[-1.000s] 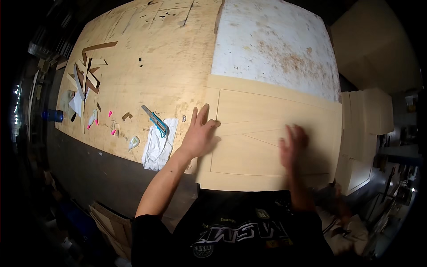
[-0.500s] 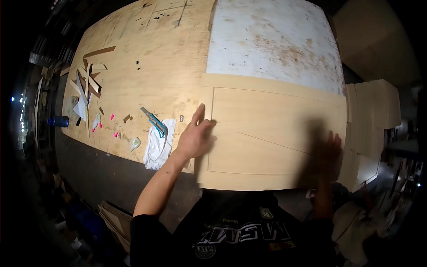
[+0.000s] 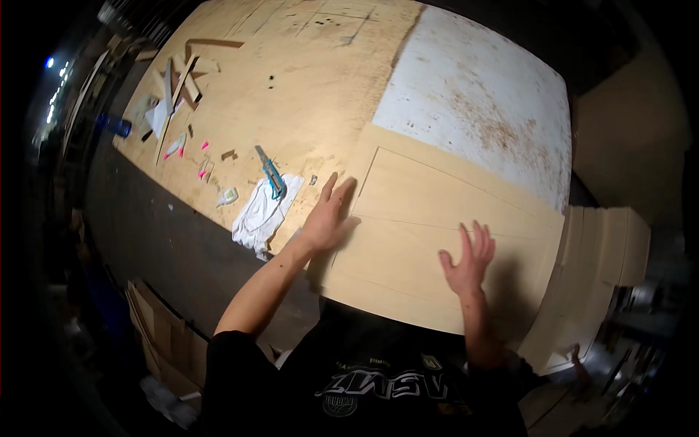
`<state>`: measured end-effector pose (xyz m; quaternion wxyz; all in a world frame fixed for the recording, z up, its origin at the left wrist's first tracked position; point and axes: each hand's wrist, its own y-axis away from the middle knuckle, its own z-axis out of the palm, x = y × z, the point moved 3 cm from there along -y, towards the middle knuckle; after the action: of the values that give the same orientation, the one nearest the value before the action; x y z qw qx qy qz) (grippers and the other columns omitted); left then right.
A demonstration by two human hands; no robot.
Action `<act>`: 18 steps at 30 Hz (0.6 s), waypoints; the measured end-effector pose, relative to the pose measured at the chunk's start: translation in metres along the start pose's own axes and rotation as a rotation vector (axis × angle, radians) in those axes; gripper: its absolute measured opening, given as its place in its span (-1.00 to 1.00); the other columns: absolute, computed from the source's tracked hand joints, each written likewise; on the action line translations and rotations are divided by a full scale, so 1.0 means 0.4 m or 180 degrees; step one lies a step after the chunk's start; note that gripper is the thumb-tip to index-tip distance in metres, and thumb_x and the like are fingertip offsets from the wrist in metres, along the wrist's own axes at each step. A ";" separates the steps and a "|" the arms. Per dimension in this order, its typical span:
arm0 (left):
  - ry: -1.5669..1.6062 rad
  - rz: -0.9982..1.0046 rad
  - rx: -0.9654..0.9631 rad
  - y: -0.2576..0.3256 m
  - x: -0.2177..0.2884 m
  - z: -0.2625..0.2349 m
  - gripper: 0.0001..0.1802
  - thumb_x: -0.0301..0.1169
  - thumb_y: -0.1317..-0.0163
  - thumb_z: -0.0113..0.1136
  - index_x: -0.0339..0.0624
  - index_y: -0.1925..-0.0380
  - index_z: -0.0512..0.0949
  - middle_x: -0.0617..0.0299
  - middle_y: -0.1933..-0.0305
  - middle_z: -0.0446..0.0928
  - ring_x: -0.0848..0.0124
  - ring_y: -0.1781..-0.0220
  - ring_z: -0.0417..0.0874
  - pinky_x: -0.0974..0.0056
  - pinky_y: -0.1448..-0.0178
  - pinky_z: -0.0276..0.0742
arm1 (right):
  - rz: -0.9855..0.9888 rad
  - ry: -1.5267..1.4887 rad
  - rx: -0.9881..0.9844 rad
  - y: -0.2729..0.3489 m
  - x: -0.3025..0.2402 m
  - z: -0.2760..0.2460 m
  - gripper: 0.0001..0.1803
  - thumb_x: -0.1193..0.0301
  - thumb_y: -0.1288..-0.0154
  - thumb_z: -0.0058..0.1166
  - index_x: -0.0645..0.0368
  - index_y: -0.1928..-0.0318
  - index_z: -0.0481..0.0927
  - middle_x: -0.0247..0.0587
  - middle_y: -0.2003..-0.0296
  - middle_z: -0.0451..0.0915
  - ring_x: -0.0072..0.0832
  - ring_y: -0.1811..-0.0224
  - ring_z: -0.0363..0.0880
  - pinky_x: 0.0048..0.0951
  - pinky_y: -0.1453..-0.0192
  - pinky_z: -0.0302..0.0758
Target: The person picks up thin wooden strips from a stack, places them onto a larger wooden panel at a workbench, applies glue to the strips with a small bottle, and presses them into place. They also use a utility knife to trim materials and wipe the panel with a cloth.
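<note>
A pale wooden panel [image 3: 429,191], with thin seams marking a frame around its middle, lies at the near edge of the workbench in front of me. My left hand [image 3: 331,218] is at the panel's left edge, its fingers spread and a little blurred; whether it touches the wood I cannot tell. Over the right half of the panel is my right hand [image 3: 468,261], fingers apart, holding nothing and casting a shadow. Left of my left hand, a teal utility knife [image 3: 272,177] with its blade out rests on a crumpled white cloth [image 3: 263,211].
Wood offcuts [image 3: 178,80] are heaped at the bench's far left. Pink-tipped bits and a small white bottle [image 3: 228,196] lie nearer. A stained white sheet [image 3: 477,95] covers the far right. More panels [image 3: 593,255] are stacked at right, and cardboard [image 3: 167,339] leans below the bench.
My right hand has come in from the panel's right edge to over its right half. My left hand stays by the left edge. The whole view has tilted.
</note>
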<state>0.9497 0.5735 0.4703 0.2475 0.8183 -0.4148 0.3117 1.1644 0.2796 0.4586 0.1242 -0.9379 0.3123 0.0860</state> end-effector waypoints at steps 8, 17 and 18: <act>0.1000 -0.0752 0.0632 0.060 -0.011 0.029 0.00 -0.21 -0.30 0.37 -0.43 -0.58 0.07 -0.29 -0.59 0.23 0.00 -0.64 0.26 0.14 -0.67 0.16 | -0.0991 -0.0713 -0.0411 -0.186 -0.386 0.106 -0.19 0.03 -0.19 0.44 0.04 -0.40 0.51 -0.16 -0.39 0.38 -0.06 -0.51 0.18 0.14 -0.60 0.01; 0.0771 -0.0998 0.0452 0.062 -0.003 0.015 -0.09 -0.28 -0.25 0.15 -0.24 -0.60 0.10 -0.29 -0.50 0.35 -0.20 -0.33 0.56 0.01 -0.37 0.53 | -0.1159 -0.0364 0.0225 -0.212 -0.428 0.134 -0.39 0.09 -0.09 0.49 -0.11 -0.18 0.69 -0.42 -0.11 0.53 -0.28 -0.16 0.40 -0.11 -0.29 0.27; 0.0797 -0.1001 0.0413 0.060 -0.002 0.015 -0.09 -0.28 -0.25 0.15 -0.24 -0.60 0.10 -0.29 -0.50 0.35 -0.20 -0.33 0.56 0.01 -0.37 0.53 | -0.1215 -0.0312 0.0277 -0.214 -0.429 0.131 -0.41 0.09 -0.08 0.49 -0.12 -0.16 0.69 -0.44 -0.11 0.53 -0.28 -0.14 0.39 -0.11 -0.27 0.28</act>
<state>0.9311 0.5570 0.4690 0.2895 0.8420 -0.2270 0.3946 1.0762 0.4576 0.4650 0.1937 -0.9685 0.1258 0.0929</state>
